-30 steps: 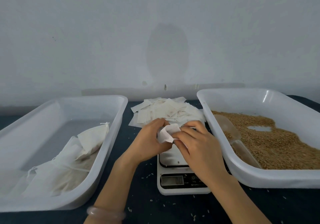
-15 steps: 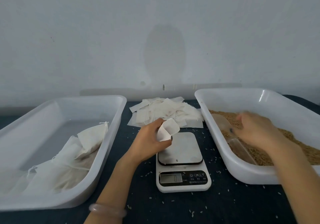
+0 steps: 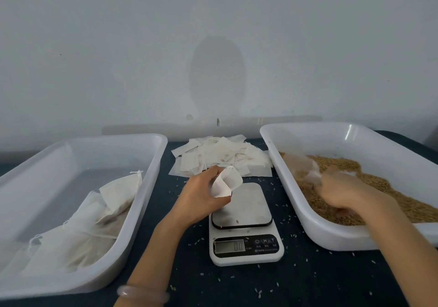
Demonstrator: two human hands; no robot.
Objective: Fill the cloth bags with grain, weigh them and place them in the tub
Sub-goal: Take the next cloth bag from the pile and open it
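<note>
Left hand [image 3: 201, 196] pinches 1 empty cloth bag [image 3: 228, 179], mouth held open above the scale [image 3: 244, 211]; right hand [image 3: 341, 193], blurred in the grain [image 3: 391, 193] by the scoop [image 3: 302, 166], has an unreadable grip. That limp mouth could fold, spilling grain onto the scale. Between scoop and bag rises the wall of the grain tray [image 3: 305, 214]; the tub [image 3: 151, 176] of filled bags [image 3: 102, 214] sits left.

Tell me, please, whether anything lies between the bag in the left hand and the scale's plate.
Nothing visible does: the left hand holds the open bag over the far left corner of the scale's plate, which bears only a stray grain.
</note>
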